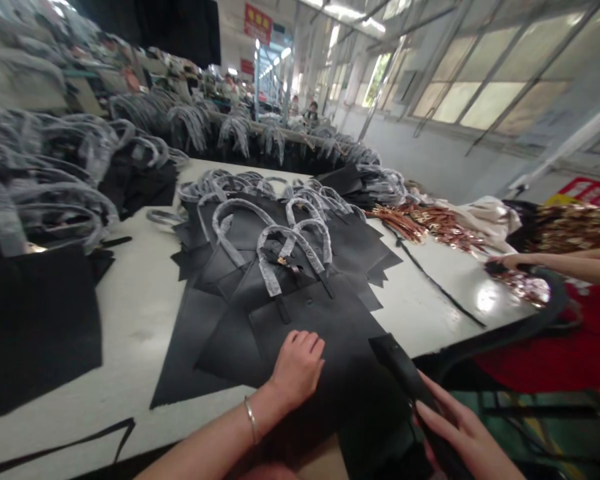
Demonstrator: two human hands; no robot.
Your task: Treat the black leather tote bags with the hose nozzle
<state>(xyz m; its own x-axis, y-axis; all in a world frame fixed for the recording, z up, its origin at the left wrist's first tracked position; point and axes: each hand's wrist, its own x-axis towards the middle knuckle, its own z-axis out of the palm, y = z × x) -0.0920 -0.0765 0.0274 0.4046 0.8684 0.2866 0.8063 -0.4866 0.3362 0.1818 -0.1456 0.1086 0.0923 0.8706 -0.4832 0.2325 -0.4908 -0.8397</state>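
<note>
The panels [345, 327] at the middle are plain, unpatterned black, as is the strip [403, 370] near right. Handles [268, 273] on them look cloudy grey-white, with black ends. The counter [130, 340] is off-white, the bangle [251, 420] silvery. To the right, bundles [400, 221] show reddish brown, the cloth [525, 357] deep red. The far sign [258, 24] is red with yellow characters.

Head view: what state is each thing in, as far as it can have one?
Left hand: curled, resting on the black panels.
Right hand: closed around a dark strip.
Dark strip: held, upper end free.
Black panels: piled, fanned out unevenly.
Handles: wrapped in plastic, arched.
Bracelet: worn on left wrist.
Thin cord: lying loose on the table.
Ceiling lights: lit.
</note>
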